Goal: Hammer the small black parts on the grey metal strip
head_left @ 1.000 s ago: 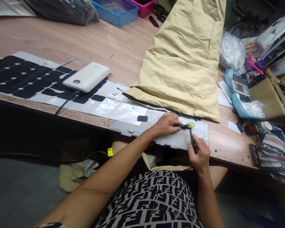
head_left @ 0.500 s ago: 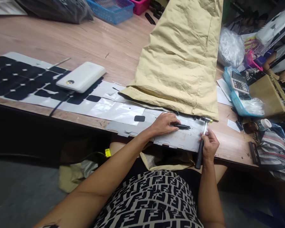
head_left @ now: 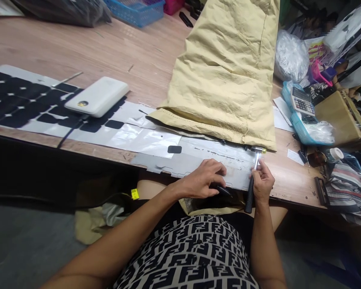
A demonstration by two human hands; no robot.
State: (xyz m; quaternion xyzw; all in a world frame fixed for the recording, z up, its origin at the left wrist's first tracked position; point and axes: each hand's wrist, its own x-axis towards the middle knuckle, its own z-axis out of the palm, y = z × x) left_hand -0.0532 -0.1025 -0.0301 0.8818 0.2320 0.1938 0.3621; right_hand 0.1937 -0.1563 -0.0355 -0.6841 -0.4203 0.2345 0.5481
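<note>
Wood-grain table [head_left: 144, 48], grey floor [head_left: 33, 237]; left hand [head_left: 206, 178] holding black tool [head_left: 225, 190], right hand [head_left: 263, 184] gripping hammer [head_left: 250, 192].

Seen from a camera worn on the head, the view looks forward and steeply down past the wearer's patterned top [head_left: 192, 253], nearest the lens at bottom centre and flanked by both forearms [head_left: 117, 237]. The left hand [head_left: 206, 178] and right hand [head_left: 262, 182] fall right of centre, at middle range. The front edge of the table [head_left: 132, 44] slopes down to the right across the wide frame, with floor [head_left: 42, 237] at lower left and a blue basket [head_left: 135, 10] cropped above. Clutter [head_left: 313, 22] at upper right, dim and blurred, appears to lie farther off.
</note>
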